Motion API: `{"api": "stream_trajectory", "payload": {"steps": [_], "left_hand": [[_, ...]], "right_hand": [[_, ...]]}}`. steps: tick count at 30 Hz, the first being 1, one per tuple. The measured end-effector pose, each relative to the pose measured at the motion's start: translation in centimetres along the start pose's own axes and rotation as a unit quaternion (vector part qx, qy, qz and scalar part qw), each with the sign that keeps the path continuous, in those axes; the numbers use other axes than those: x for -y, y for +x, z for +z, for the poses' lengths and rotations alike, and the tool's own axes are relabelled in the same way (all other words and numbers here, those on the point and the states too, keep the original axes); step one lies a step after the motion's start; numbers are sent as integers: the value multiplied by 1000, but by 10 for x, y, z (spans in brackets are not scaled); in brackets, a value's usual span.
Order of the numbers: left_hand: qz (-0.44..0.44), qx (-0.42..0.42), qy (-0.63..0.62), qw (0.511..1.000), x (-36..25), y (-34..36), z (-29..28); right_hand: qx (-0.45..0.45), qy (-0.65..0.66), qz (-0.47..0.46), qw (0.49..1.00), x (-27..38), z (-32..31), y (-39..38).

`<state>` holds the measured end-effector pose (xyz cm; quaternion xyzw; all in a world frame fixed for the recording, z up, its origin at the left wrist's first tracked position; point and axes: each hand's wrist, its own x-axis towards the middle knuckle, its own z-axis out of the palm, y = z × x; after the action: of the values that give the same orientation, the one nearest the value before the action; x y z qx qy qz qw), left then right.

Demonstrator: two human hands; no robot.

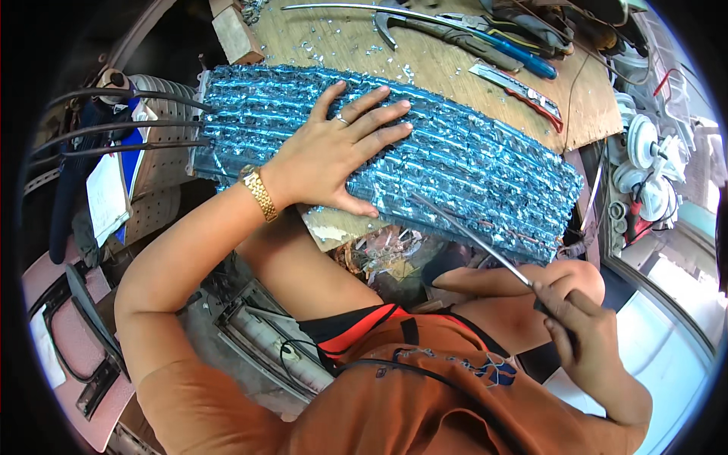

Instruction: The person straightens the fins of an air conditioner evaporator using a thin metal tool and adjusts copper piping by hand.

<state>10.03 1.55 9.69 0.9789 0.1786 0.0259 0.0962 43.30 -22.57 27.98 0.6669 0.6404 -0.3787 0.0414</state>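
Observation:
A wide blue finned coil (pixel 470 167), like a heat exchanger, lies across a wooden board with its fins ragged and torn along its rows of tubes. My left hand (pixel 330 155) rests flat on the coil's left half, fingers spread. In my closed right hand (pixel 580 326) is a long, thin metal tool that looks like a screwdriver (pixel 478 241), its dark handle mostly hidden in my fist. The shaft slants up and left over the coil, and the tip is at the coil's near side. Whether the tip touches the fins, I cannot tell.
Fin scraps litter the wooden board (pixel 326 42). A red-handled utility knife (pixel 523 98), a hammer (pixel 455 38) and pliers lie at its far right. White round parts (pixel 644 144) pile up on the right. Dark hoses (pixel 121 125) run in from the left; a wood block (pixel 236 36) sits far left.

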Motion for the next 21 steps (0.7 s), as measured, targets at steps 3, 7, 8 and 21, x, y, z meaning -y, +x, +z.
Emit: {"api": "stream_trajectory", "payload": {"steps": [3, 7, 8, 21], "left_hand": [[4, -17, 0, 1000, 3, -2, 4], [10, -27, 4, 1000, 6, 0, 1], [10, -33, 3, 999, 8, 1, 0], [4, -24, -10, 1000, 5, 1, 1]], "right_hand": [[37, -9, 2, 999, 3, -5, 3], [-26, 117, -56, 991, -40, 22, 6], [-33, 117, -60, 991, -43, 22, 1], [-14, 139, -85, 987, -52, 26, 13]]}}
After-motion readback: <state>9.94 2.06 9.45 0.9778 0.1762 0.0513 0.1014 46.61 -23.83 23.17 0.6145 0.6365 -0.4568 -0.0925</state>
